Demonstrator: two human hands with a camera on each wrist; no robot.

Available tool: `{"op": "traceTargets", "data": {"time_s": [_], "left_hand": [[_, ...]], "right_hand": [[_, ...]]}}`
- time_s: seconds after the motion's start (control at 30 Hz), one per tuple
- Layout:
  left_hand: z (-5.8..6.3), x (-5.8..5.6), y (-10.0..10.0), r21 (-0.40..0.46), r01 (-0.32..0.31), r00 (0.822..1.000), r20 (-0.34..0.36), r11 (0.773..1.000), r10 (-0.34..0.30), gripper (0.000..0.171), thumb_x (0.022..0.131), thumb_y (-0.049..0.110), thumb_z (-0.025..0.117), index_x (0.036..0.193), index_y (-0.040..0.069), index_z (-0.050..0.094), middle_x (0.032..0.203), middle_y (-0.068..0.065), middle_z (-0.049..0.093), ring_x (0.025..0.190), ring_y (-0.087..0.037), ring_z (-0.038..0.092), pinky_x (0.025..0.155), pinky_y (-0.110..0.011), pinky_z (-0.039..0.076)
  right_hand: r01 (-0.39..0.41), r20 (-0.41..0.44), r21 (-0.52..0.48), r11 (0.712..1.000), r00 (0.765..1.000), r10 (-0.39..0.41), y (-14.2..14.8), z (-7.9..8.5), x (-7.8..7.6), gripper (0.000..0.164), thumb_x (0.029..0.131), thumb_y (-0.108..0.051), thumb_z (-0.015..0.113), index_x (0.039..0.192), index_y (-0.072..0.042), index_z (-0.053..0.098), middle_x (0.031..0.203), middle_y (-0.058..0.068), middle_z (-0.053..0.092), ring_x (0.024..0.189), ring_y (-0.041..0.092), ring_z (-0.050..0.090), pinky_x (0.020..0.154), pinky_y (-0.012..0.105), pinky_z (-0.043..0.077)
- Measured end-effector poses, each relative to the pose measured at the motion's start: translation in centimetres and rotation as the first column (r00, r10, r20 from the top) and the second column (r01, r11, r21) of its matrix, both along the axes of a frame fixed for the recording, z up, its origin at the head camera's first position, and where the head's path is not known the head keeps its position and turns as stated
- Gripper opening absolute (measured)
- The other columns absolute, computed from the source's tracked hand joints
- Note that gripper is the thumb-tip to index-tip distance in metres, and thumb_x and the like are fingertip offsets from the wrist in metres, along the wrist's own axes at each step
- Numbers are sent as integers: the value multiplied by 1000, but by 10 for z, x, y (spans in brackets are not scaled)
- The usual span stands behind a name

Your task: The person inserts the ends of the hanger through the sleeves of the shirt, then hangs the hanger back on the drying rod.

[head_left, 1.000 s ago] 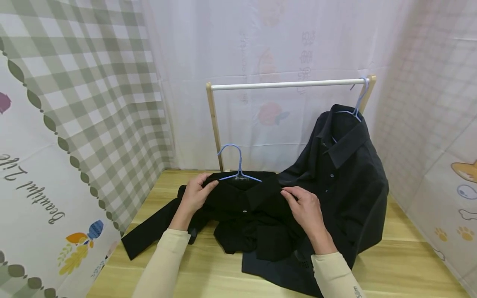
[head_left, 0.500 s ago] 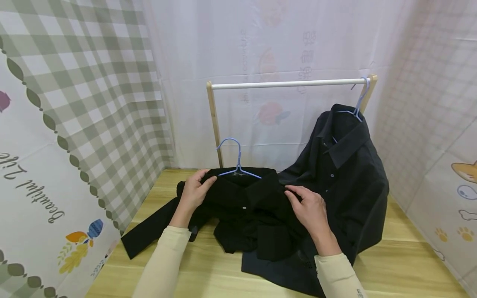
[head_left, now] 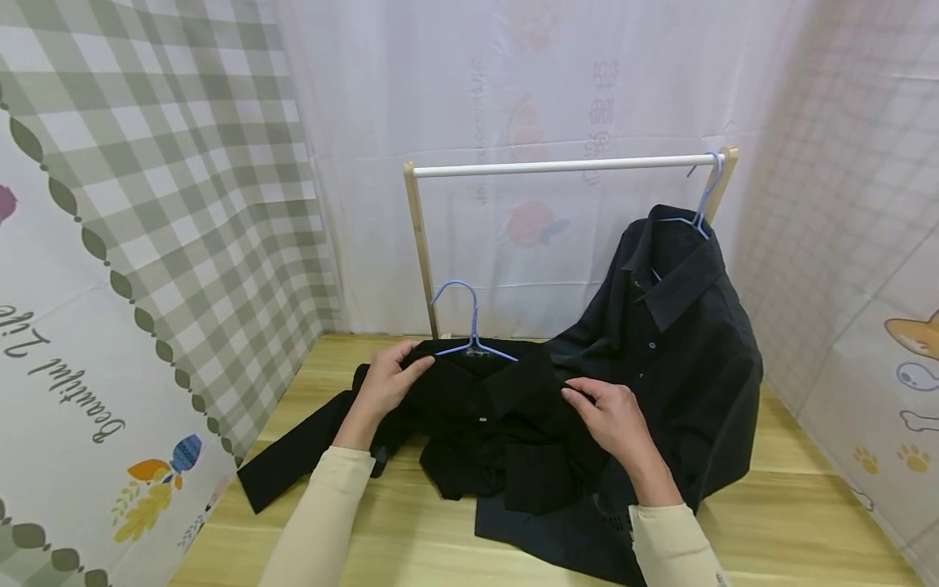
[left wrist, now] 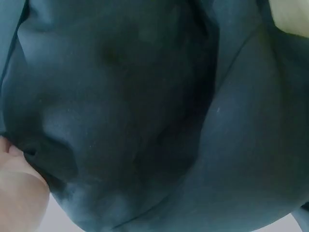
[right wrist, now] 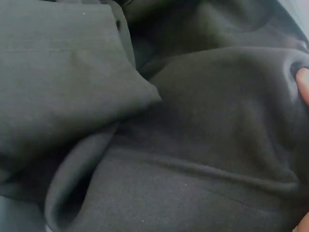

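A black button-up shirt (head_left: pixel 524 395) lies bunched in the middle of the head view, with a blue hanger (head_left: pixel 474 326) inside its collar and the hook sticking up. My left hand (head_left: pixel 387 385) pinches the shirt's left shoulder between thumb and fingers. On the other side, my right hand (head_left: pixel 612 416) pinches the cloth at the right shoulder. In the left wrist view, black cloth (left wrist: pixel 135 116) fills most of the picture, with part of the left hand (left wrist: pixel 21 188) at the lower left. Only fingertips (right wrist: pixel 303 83) show beside the fabric in the right wrist view.
A rack with a white rod (head_left: pixel 557 167) stands behind on the wooden table (head_left: pixel 411 542). At its right end a dark shirt (head_left: pixel 682 359) hangs on another blue hanger (head_left: pixel 706 196), its lower part spread on the table. Patterned cloth walls (head_left: pixel 220 163) enclose the space.
Both hands raised the shirt and its hanger a little, then lowered them again. My right hand has shifted slightly to the right. The shirt on the rack has not moved.
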State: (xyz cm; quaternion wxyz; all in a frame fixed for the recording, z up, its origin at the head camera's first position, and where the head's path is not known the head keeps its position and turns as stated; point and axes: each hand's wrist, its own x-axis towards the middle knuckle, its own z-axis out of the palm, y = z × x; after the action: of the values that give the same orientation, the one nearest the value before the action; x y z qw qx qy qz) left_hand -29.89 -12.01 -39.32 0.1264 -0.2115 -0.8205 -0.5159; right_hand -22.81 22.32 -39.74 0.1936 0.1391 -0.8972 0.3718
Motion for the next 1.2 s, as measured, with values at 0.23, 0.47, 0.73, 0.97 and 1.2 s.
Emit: {"op": "traceTargets", "data": {"time_s": [0.23,0.47,0.73,0.97,1.2], "left_hand": [[-9,-1,-4,-175,-13,999,40,984,20,37,96,27,68,126,6,66,121,-11,67,114,-29,61,97,-48,47],[-19,-4,-26,-192,-113,990,63,975,127,35,97,32,66,123,8,69,124,-11,65,120,-30,57,102,-49,43],[-37,0,-48,-94,-243,957,141,966,254,37,102,27,60,133,7,60,134,-17,59,128,-36,50,106,-53,38],[-57,11,-57,-196,-333,925,124,923,360,35,100,18,62,130,0,61,128,-23,61,119,-40,56,99,-54,43],[-73,23,-71,-279,-334,919,117,901,377,37,98,20,65,128,-1,63,125,-26,61,100,-38,63,87,-54,49]], "right_hand": [[53,-36,6,999,998,-53,0,-5,7,16,93,-8,70,106,-1,75,101,14,74,90,31,69,80,52,54],[125,-22,1,992,992,-125,10,-3,16,17,95,-11,68,107,-1,75,100,14,73,80,23,64,77,50,54],[174,20,-35,984,985,-173,17,0,24,19,97,-13,66,108,0,74,104,17,72,92,32,66,82,53,52],[265,65,-34,964,963,-262,23,2,32,20,97,-16,65,107,-1,74,97,14,72,84,29,63,75,46,51],[380,154,-55,923,917,-368,28,6,39,25,99,-21,62,108,-1,74,101,17,71,88,32,62,78,46,47]]}}
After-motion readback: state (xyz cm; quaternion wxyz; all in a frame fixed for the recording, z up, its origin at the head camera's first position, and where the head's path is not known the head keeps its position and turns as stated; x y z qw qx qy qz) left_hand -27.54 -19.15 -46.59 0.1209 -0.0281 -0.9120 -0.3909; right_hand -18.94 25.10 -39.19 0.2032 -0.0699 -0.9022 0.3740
